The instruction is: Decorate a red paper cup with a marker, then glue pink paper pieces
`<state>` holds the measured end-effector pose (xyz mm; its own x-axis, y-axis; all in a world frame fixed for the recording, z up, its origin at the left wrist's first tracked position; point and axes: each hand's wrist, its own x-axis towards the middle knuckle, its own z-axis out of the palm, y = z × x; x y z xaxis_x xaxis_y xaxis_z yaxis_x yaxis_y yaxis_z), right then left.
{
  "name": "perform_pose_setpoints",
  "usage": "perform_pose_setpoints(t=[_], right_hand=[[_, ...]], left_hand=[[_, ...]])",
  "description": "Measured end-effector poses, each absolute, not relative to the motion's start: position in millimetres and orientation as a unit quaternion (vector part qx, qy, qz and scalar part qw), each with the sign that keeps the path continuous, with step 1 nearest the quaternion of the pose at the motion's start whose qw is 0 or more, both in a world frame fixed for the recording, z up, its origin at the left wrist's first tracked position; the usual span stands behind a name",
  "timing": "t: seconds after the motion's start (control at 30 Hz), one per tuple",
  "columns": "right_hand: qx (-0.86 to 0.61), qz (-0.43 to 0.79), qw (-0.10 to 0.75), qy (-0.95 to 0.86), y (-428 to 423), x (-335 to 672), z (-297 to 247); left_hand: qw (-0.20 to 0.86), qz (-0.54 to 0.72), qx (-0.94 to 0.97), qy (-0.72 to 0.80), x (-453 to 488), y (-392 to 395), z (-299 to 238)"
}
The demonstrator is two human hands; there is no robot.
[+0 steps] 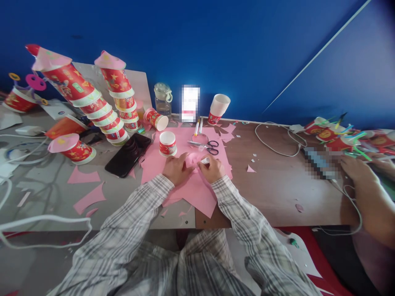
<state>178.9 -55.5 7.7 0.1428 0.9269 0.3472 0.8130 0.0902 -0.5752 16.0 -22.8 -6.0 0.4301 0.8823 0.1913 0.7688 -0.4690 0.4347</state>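
My left hand [176, 168] grips the edge of a curled piece of pink paper [193, 158], its fingers bent around the left side. On the other side, my right hand [213, 168] is closed around a small white object [205, 160] whose kind I cannot make out, close against the same piece. Both hands are above pink paper sheets [202, 199] on the table. Just beyond them lie scissors [212, 147] with dark handles. A short red and white paper cup [168, 144] stands upright past my left hand.
Leaning towers of stacked paper cups [98, 109] with pink tops stand at left. A dark phone [128, 155] lies nearer. Behind are a clear bottle [163, 100], a lit screen [190, 102] and another cup [219, 109]. Another person's hand [354, 166] rests at right by a cabled device [319, 162].
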Motion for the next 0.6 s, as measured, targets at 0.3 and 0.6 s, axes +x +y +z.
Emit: perform_pose_setpoints(t=[0.3, 0.6], right_hand=[[-0.624, 0.117, 0.361, -0.683, -61, 167, 5], [-0.667, 0.05, 0.324, -0.669, -55, 179, 7]], left_hand=[[0.15, 0.22, 0.833, 0.485, 15, -24, -7], [0.176, 0.231, 0.824, 0.487, 14, -21, -8]])
